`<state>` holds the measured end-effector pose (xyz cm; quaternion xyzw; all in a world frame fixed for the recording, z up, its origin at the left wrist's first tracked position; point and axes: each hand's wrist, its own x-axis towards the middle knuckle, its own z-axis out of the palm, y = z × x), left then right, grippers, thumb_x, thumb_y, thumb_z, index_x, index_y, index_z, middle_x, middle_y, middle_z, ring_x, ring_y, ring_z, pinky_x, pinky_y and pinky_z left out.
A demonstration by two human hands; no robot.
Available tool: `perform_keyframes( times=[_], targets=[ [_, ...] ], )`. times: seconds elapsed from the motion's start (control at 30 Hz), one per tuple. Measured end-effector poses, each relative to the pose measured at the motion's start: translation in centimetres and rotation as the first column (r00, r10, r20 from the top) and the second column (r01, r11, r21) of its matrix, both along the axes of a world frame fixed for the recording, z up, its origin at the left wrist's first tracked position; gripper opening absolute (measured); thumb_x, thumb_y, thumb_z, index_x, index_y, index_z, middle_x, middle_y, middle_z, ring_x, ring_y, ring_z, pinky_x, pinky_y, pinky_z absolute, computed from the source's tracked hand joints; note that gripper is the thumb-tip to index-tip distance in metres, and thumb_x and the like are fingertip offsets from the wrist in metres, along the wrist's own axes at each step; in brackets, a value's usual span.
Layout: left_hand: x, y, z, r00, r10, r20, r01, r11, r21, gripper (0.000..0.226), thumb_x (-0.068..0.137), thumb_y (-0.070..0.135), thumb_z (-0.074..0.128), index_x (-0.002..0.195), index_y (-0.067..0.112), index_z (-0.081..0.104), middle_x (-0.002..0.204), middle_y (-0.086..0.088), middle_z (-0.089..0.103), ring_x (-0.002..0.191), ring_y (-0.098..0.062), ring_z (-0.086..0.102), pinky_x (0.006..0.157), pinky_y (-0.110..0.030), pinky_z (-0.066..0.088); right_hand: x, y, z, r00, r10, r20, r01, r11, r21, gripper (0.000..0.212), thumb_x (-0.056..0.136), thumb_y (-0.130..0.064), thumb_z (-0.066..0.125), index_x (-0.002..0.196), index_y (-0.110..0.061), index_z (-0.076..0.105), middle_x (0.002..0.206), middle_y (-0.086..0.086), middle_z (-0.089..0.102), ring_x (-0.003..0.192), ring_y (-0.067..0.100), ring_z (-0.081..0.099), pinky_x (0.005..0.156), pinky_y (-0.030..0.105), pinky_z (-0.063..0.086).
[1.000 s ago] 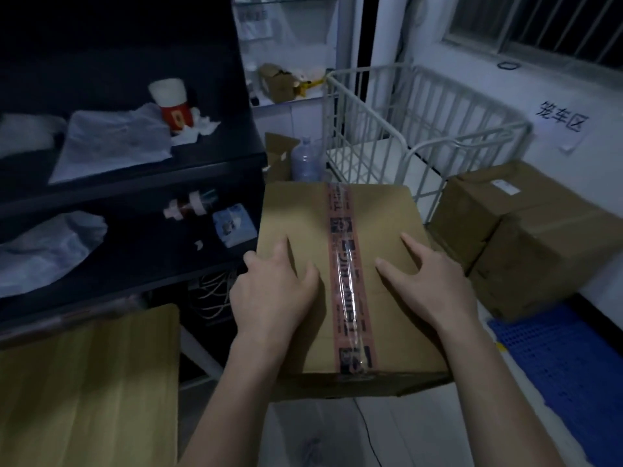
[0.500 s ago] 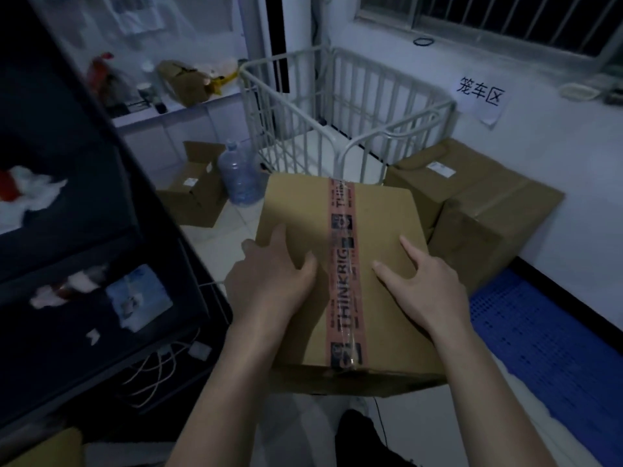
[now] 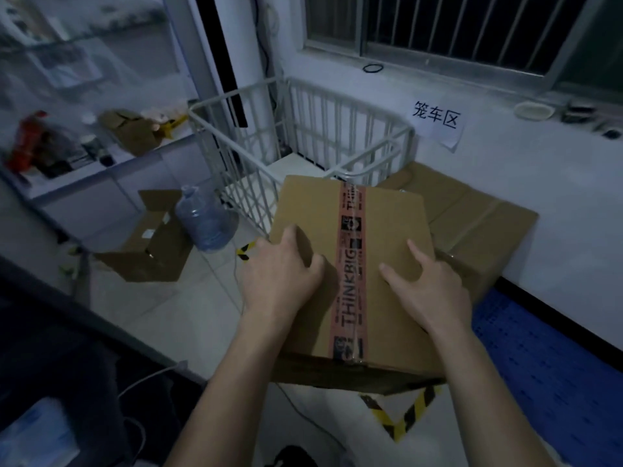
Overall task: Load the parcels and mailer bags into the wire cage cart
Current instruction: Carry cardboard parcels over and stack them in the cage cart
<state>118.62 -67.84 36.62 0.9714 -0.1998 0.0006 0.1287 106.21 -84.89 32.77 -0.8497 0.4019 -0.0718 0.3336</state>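
I hold the brown cardboard parcel with red printed tape [image 3: 381, 264] off the floor, just short of the white wire cage cart [image 3: 303, 136]; its far edge overlaps the near rail in view. Left hand [image 3: 279, 278] and right hand [image 3: 428, 291]: thumbs spread on the top face, fingers wrapped over the side edges. Risk 1: the far edge strikes the rail if carried low. Risk 2: this side-only grip slips. Top face up; the long axis, along the tape, points toward the cart
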Motion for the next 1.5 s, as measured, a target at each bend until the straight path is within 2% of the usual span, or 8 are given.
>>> perform_keyframes(
  times=[0.2,0.37,0.7,0.83,0.93,1.03,1.4,1.5],
  targets=[
    [3.4,-4.2,-0.5,0.999,-0.032,-0.015,0.032,0.999,-0.009,0.062,0.093,0.06,0.044,0.146,0.03,0.032,0.121,-0.015,0.051,0.098,-0.035,0.06,0.07,-0.035,0.043,3.1,-4.2,0.2,0.999,-0.034,0.012,0.034,0.999,0.006,0.079,0.084,-0.076,0.051,0.153,-0.044,0.028,0.148,0.004,0.046,0.131,0.026,0.048,0.099,0.042,0.047],
    [6.9,-6.7,-1.2,0.997,-0.068,-0.042,0.067,0.997,-0.025,0.062,0.093,0.06,0.043,0.147,0.031,0.031,0.125,-0.016,0.051,0.096,-0.034,0.061,0.08,-0.041,0.054,5.7,-6.2,-0.7,0.998,-0.068,0.004,0.068,0.997,0.02,0.078,0.086,-0.075,0.051,0.153,-0.045,0.027,0.149,0.003,0.045,0.133,0.025,0.046,0.1,0.042,0.047],
    [18.9,-13.8,-5.2,0.962,-0.271,-0.026,0.272,0.959,0.082,0.068,0.086,0.068,0.042,0.139,0.027,0.031,0.113,-0.014,0.048,0.084,-0.035,0.061,0.063,-0.034,0.044,15.4,-10.1,-5.5,0.957,-0.288,-0.038,0.289,0.957,0.014,0.076,0.085,-0.075,0.05,0.153,-0.047,0.027,0.141,0.003,0.05,0.125,0.025,0.053,0.093,0.043,0.051],
    [26.4,-16.6,-7.4,0.93,-0.357,-0.091,0.364,0.927,0.086,0.078,0.084,0.073,0.044,0.146,0.028,0.026,0.116,-0.015,0.05,0.086,-0.036,0.062,0.062,-0.033,0.042,21.3,-11.4,-7.2,0.925,-0.374,-0.061,0.376,0.926,0.018,0.082,0.08,-0.079,0.051,0.152,-0.047,0.028,0.142,0.002,0.051,0.12,0.024,0.056,0.088,0.042,0.055],
    [31.3,-18.2,-8.3,0.901,-0.416,-0.124,0.423,0.905,0.044,0.079,0.081,0.075,0.046,0.144,0.031,0.029,0.113,-0.013,0.05,0.086,-0.035,0.062,0.063,-0.032,0.041,25.2,-12.0,-7.3,0.893,-0.414,-0.179,0.422,0.907,0.01,0.081,0.082,-0.081,0.047,0.152,-0.05,0.02,0.149,0.003,0.042,0.128,0.028,0.05,0.092,0.044,0.051],
    [34.6,-19.8,-9.0,0.871,-0.471,-0.141,0.477,0.879,0.017,0.082,0.078,0.078,0.047,0.145,0.034,0.028,0.112,-0.012,0.05,0.086,-0.033,0.063,0.065,-0.032,0.043,27.6,-12.1,-7.3,0.867,-0.466,-0.174,0.473,0.881,0.001,0.085,0.08,-0.081,0.045,0.154,-0.048,0.019,0.153,0.006,0.038,0.131,0.031,0.048,0.094,0.045,0.048],
    [38.7,-24.0,-11.6,0.737,-0.624,-0.259,0.651,0.759,0.025,0.096,0.076,0.083,0.053,0.151,0.032,0.021,0.136,-0.018,0.042,0.102,-0.035,0.062,0.076,-0.037,0.051,30.1,-12.3,-10.3,0.758,-0.638,-0.136,0.646,0.763,0.023,0.085,0.082,-0.075,0.055,0.154,-0.047,0.022,0.141,0.004,0.046,0.112,0.024,0.056,0.075,0.035,0.048],
    [39.3,-25.1,-13.3,0.713,-0.638,-0.292,0.67,0.742,0.013,0.1,0.074,0.084,0.054,0.152,0.033,0.018,0.136,-0.017,0.041,0.103,-0.034,0.062,0.077,-0.036,0.05,30.6,-12.9,-11.5,0.736,-0.664,-0.13,0.673,0.738,0.039,0.085,0.081,-0.075,0.055,0.154,-0.047,0.023,0.139,0.003,0.047,0.114,0.025,0.056,0.081,0.038,0.049]
  ],
)
